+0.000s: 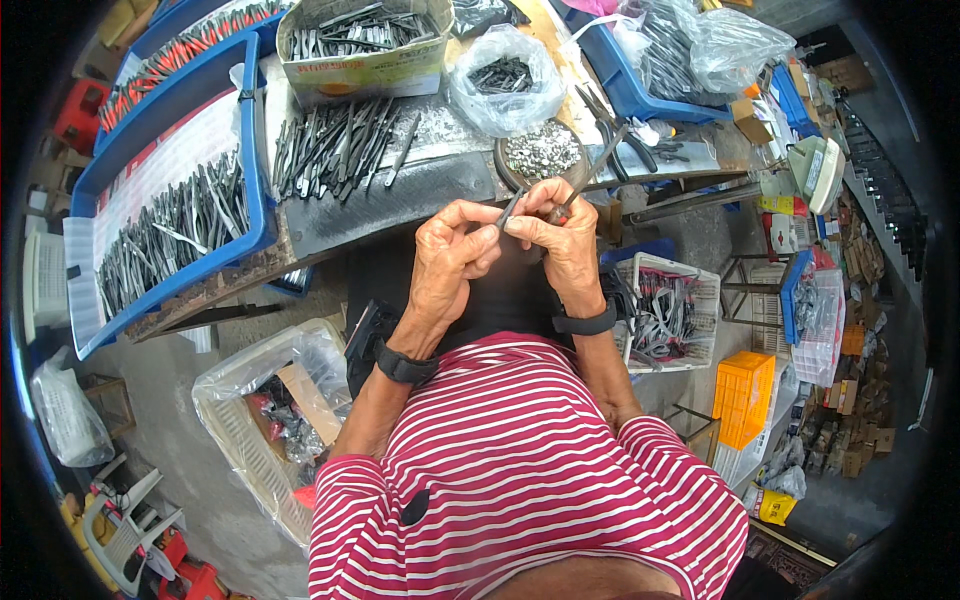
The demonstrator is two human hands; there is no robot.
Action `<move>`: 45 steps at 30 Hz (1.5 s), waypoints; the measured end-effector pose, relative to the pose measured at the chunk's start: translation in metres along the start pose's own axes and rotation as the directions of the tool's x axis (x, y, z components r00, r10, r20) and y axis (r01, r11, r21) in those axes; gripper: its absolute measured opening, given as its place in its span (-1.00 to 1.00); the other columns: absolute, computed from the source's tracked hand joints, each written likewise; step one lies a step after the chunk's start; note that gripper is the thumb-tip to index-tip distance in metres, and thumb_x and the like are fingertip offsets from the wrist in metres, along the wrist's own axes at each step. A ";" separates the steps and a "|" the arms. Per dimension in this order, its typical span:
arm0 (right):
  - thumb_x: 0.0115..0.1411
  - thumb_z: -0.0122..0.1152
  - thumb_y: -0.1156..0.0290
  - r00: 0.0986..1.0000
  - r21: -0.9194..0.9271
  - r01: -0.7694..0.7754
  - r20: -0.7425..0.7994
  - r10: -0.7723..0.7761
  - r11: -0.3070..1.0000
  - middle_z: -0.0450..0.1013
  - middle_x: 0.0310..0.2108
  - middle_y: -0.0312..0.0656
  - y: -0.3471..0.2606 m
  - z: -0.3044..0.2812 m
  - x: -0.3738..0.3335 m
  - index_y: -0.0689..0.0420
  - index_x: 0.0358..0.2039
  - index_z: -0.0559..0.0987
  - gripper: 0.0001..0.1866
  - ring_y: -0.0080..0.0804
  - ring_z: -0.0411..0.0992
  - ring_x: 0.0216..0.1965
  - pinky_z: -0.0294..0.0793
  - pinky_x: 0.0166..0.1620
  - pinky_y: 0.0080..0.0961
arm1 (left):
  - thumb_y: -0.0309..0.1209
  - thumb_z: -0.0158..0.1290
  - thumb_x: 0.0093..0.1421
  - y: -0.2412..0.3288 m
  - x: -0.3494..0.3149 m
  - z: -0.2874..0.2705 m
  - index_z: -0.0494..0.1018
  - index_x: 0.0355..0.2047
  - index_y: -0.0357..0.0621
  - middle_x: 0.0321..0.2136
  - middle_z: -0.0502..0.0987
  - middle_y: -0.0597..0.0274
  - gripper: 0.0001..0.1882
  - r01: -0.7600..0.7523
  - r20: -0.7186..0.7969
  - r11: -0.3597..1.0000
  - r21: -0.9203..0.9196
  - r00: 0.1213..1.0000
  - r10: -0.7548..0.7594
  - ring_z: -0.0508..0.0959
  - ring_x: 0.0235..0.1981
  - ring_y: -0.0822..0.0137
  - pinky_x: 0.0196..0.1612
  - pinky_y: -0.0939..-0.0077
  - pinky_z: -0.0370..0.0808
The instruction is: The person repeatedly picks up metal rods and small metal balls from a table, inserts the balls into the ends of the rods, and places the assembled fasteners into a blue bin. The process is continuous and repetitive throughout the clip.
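Observation:
My left hand point(452, 258) pinches a short, slim dark piece point(512, 207) between thumb and fingers, just off the table's front edge. Close beside it, my right hand point(562, 243) has its thumb at the same piece. A long thin dark tool point(604, 158) slants up and right out of my right fist; its exact kind cannot be made out. Beyond my hands stands a round dish of small silvery parts point(543, 152). Left of that, a loose heap of slim dark metal pieces point(335, 150) lies on the table.
A blue tray point(262, 190) of similar pieces sits at the left, near a filled cardboard box point(365, 78). A clear bag point(505, 80) holds dark parts. Black-handled pliers point(640, 150) lie at the right. White crates point(225, 400) flank me on the floor.

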State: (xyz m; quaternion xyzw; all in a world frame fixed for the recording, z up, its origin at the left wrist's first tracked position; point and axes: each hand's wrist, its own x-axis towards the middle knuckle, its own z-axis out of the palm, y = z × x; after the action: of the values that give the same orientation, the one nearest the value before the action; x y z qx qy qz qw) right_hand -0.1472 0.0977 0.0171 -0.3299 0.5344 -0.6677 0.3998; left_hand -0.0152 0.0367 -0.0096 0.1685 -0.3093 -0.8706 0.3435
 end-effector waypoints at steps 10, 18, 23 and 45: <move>-0.14 0.30 0.69 0.999 -0.010 -0.012 0.050 0.013 1.000 0.43 -0.55 -0.27 -0.001 -0.001 0.006 0.15 -0.46 0.39 -0.72 -0.62 0.33 -0.58 0.30 -0.51 -0.72 | -0.54 0.03 0.09 0.003 0.001 -0.004 0.39 -0.34 -0.30 -0.59 0.34 0.39 -0.88 -0.060 0.029 0.990 0.128 0.998 0.057 0.19 -0.66 0.66 -0.65 0.80 0.05; -0.14 0.32 0.68 0.993 0.263 -0.105 0.073 0.089 0.959 0.46 -0.51 -0.26 0.012 -0.003 0.009 0.15 -0.37 0.41 -0.67 -0.59 0.38 -0.54 0.35 -0.49 -0.71 | -0.61 -0.01 0.10 -0.001 -0.001 0.003 0.40 -0.34 -0.30 -0.49 0.34 0.37 -0.91 -0.150 -0.052 0.947 0.285 0.984 0.172 0.23 -0.63 0.67 -0.63 0.80 0.12; -0.13 0.31 0.66 0.995 0.172 -0.097 0.007 0.097 0.980 0.45 -0.51 -0.27 0.018 0.001 0.010 0.23 -0.30 0.43 -0.66 -0.60 0.36 -0.54 0.34 -0.46 -0.72 | -0.67 -0.03 0.08 -0.009 0.001 0.008 0.42 -0.37 -0.34 -0.44 0.33 0.36 -0.91 -0.322 -0.061 0.717 0.618 0.890 0.453 0.30 -0.57 0.65 -0.55 0.79 0.23; 0.13 0.14 0.47 0.953 -0.397 0.227 -0.098 -0.287 0.889 0.44 -0.54 -0.23 0.024 0.034 0.002 0.35 -0.26 0.43 -0.78 -0.64 0.36 -0.57 0.33 -0.51 -0.73 | -0.61 -0.02 0.13 -0.003 0.004 0.011 0.42 -0.33 -0.26 -0.55 0.36 0.43 -0.91 -0.288 -0.178 0.734 0.614 0.856 0.485 0.30 -0.64 0.69 -0.64 0.80 0.24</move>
State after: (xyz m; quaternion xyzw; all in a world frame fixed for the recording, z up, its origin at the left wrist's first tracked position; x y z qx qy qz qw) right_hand -0.1140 0.0778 0.0007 -0.4164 0.6347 -0.6215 0.1934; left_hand -0.0253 0.0405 -0.0039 0.3354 -0.5208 -0.6056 0.4995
